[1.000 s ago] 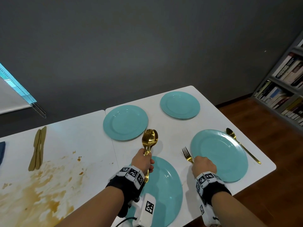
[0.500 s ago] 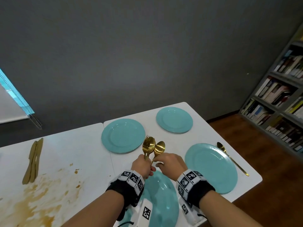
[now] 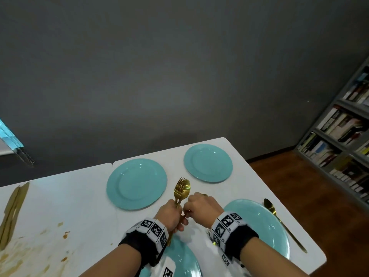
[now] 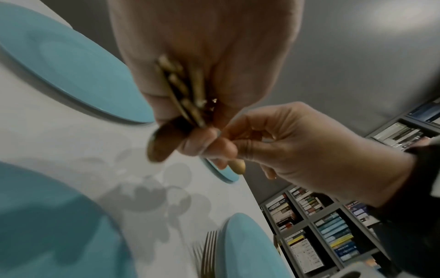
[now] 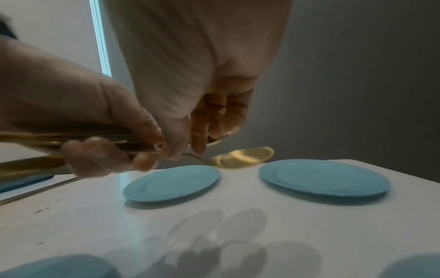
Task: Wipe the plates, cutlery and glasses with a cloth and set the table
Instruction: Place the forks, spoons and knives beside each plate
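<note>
Clutching a bundle of gold cutlery upright, handles down, the left hand hovers between the four plates; the right hand, just right of it, pinches one spoon from the bundle, bowl pointing far.

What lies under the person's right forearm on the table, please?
A turquoise plate, with a gold spoon at its right. The forearm covers the plate's left rim; the left wrist view shows a fork there.

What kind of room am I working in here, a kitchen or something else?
Probably a dining corner in a home or study rather than a kitchen: a white table laid with teal plates, a tall bookshelf packed with books on the right, and wooden flooring.
</note>
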`<action>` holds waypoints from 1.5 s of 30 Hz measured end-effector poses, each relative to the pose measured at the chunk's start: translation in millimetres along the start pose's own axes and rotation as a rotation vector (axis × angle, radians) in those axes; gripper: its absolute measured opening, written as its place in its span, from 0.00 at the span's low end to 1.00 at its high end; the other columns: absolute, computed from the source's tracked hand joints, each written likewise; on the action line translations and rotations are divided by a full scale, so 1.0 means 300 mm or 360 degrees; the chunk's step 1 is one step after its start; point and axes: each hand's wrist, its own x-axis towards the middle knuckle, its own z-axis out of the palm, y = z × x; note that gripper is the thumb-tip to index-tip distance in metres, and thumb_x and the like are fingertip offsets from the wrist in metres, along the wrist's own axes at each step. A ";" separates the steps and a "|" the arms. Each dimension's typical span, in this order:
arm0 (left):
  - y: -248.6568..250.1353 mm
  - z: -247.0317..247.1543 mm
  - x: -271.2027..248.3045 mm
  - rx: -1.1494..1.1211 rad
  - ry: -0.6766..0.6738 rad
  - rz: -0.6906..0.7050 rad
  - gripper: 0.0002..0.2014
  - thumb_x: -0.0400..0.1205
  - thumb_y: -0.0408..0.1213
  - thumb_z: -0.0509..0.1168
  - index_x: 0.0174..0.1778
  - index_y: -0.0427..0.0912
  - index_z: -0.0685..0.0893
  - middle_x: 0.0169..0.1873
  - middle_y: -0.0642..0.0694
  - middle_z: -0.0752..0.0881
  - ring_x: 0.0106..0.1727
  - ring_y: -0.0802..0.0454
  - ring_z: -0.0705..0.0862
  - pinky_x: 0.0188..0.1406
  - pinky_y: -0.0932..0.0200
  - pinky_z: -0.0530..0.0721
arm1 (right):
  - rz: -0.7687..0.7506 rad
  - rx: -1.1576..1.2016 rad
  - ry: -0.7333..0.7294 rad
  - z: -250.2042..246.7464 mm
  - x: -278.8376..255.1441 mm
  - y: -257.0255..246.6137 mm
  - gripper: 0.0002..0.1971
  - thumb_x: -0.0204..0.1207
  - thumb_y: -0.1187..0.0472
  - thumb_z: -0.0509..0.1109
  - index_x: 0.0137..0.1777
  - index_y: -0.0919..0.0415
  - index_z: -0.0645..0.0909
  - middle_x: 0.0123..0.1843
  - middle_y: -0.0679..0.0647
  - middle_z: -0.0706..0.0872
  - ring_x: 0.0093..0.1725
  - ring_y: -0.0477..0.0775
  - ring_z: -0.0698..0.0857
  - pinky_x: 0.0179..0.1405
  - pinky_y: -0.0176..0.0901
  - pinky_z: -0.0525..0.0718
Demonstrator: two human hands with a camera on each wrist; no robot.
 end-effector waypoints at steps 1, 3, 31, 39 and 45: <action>0.015 0.007 0.024 0.0021 -0.0021 -0.0013 0.08 0.86 0.34 0.48 0.45 0.40 0.69 0.33 0.41 0.84 0.22 0.50 0.77 0.18 0.64 0.70 | -0.0022 0.0018 -0.0071 -0.010 0.021 0.032 0.13 0.82 0.58 0.60 0.60 0.56 0.83 0.58 0.56 0.83 0.61 0.58 0.76 0.42 0.45 0.67; 0.045 0.023 0.077 0.0069 -0.0066 -0.0027 0.08 0.86 0.34 0.48 0.43 0.41 0.69 0.33 0.41 0.85 0.22 0.51 0.78 0.17 0.63 0.71 | -0.0011 0.0124 -0.0227 -0.027 0.062 0.102 0.11 0.80 0.55 0.63 0.57 0.53 0.85 0.57 0.56 0.84 0.60 0.57 0.78 0.45 0.45 0.71; 0.254 -0.039 0.649 -0.0378 0.0410 -0.0198 0.06 0.87 0.37 0.53 0.47 0.45 0.75 0.31 0.45 0.78 0.26 0.53 0.71 0.24 0.62 0.70 | 0.1871 0.0640 -0.0149 0.052 0.537 1.065 0.12 0.72 0.58 0.75 0.41 0.68 0.79 0.49 0.62 0.88 0.45 0.59 0.86 0.41 0.42 0.84; 0.238 -0.051 0.681 -0.0475 0.0380 -0.0266 0.06 0.86 0.35 0.54 0.49 0.45 0.76 0.33 0.44 0.81 0.27 0.52 0.73 0.27 0.61 0.72 | 0.1851 0.0721 0.0000 0.053 0.638 1.068 0.15 0.68 0.58 0.79 0.40 0.67 0.76 0.42 0.62 0.83 0.38 0.59 0.82 0.36 0.43 0.80; 0.231 -0.065 0.699 -0.0437 0.0495 -0.0219 0.08 0.86 0.37 0.56 0.56 0.40 0.78 0.35 0.45 0.82 0.29 0.52 0.81 0.28 0.62 0.77 | 0.1865 0.0730 -0.0009 0.049 0.670 1.073 0.20 0.66 0.55 0.81 0.49 0.69 0.80 0.51 0.65 0.87 0.45 0.61 0.86 0.36 0.44 0.79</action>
